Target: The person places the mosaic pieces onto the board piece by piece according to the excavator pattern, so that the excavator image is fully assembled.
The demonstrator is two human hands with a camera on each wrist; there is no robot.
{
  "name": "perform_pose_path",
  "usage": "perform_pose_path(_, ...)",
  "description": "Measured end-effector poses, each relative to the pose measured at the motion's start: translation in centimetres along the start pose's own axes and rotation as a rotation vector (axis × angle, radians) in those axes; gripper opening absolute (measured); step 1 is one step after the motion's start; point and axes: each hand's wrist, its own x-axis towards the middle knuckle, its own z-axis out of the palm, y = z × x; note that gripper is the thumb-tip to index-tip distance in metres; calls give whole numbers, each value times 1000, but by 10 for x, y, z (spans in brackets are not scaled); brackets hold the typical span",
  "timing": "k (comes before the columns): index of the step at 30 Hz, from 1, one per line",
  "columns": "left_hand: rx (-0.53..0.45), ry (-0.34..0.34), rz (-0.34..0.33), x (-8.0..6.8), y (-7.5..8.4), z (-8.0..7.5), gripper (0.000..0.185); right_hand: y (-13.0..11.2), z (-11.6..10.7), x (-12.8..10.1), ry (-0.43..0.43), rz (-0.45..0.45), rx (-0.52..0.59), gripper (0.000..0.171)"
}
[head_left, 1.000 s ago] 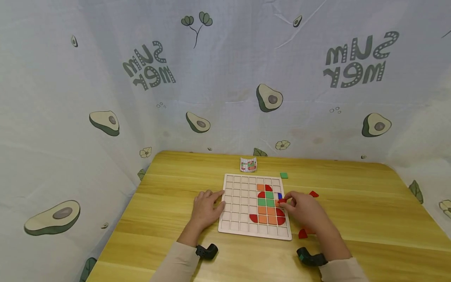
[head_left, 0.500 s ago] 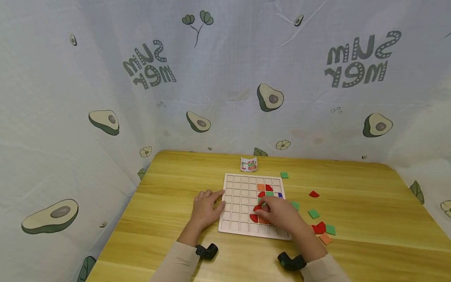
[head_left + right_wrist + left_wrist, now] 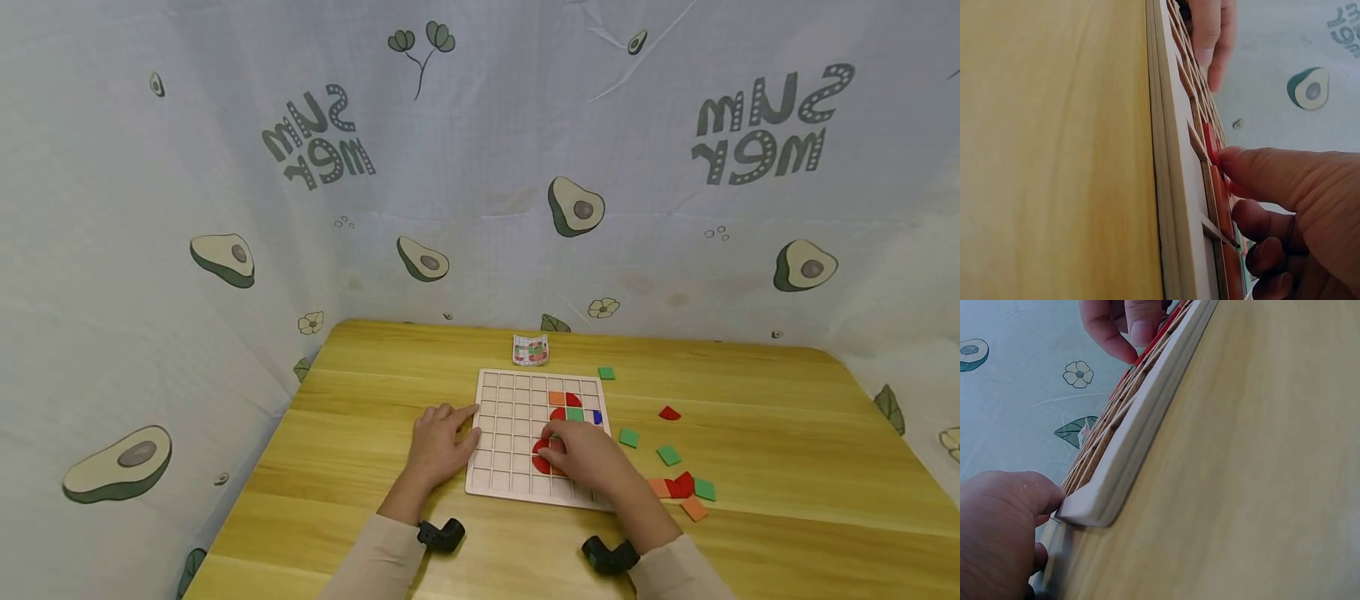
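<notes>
A pale wooden grid board (image 3: 492, 481) lies on the table, its right half partly filled with red, orange and green tiles and a blue-and-white one. My left hand (image 3: 437, 442) rests at its left edge, with thumb and index finger extended against the rim. My right hand (image 3: 581, 450) is over the filled part, pinching a red quarter-circle tile (image 3: 541, 446) with thumb and index finger, right above another red quarter-circle. In the right wrist view the thumb touches red beside orange tiles (image 3: 1221, 200). Several placed tiles are hidden under this hand.
Right of the board lie loose green squares (image 3: 668, 455), orange squares (image 3: 693, 508) and red quarter-circles (image 3: 670, 412). A green square (image 3: 606, 373) sits by the far right corner. Behind the board stands a small curved pattern card (image 3: 530, 351). A printed cloth (image 3: 480, 275) hangs behind the table.
My right hand has moved left from the board's right edge, carrying the red quarter-circle tile to the left end of the filled cells. The left hand has stayed still.
</notes>
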Motion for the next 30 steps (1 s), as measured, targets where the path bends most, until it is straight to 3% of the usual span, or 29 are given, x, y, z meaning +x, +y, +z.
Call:
perform_pose_path(16, -18, -16, -9, 1, 2, -4, 41, 0, -5, -3, -39, -33, 91, 23)
perform_pose_path(30, -33, -25, -16, 2, 3, -7, 41, -4, -11, -4, -36, -36, 78, 23)
